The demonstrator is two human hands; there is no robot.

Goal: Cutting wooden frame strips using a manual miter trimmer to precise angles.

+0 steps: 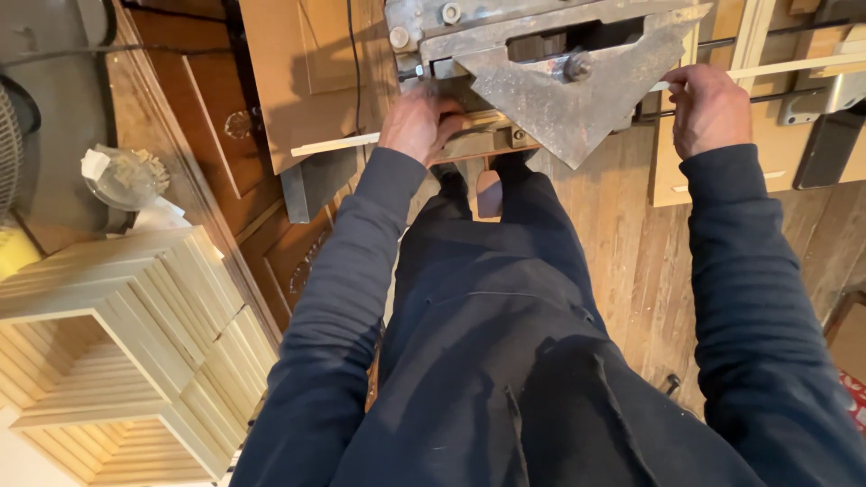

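Note:
A long thin pale wooden strip [336, 143] runs across a grey metal cutting machine [564, 86] with a triangular steel plate at the top of the head view. My left hand [420, 122] presses down on the strip at the machine's left side. My right hand [709, 106] grips the strip's right part [794, 65] beyond the triangular plate. Both arms wear dark blue sleeves. My dark trousers and shoes show below the machine.
Stacks of pale mitred wooden strips [135, 343] lie at the lower left. A clear bag of scraps [126, 176] sits above them. Brown cabinet doors [271, 81] lie on the plank floor [631, 261]. A black cable [354, 63] hangs down.

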